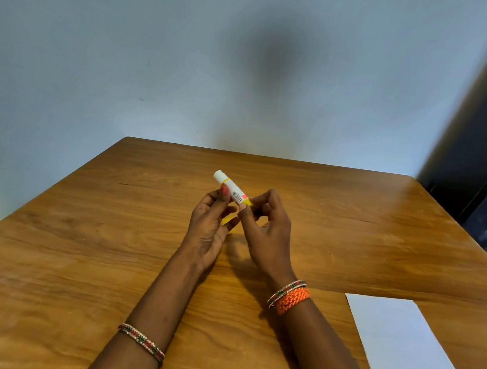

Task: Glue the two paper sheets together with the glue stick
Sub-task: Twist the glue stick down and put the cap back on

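Holding glue stick [233, 191] mid-air between left hand [209, 228] & right hand [264, 231], both pinching barrel, prob. for twisting. Paper sheets [400, 339] parked near-right on table [82, 243], clear of glue.

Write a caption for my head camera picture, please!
Two hands hold a white-and-yellow glue stick above a wooden table; white paper waits nearby.
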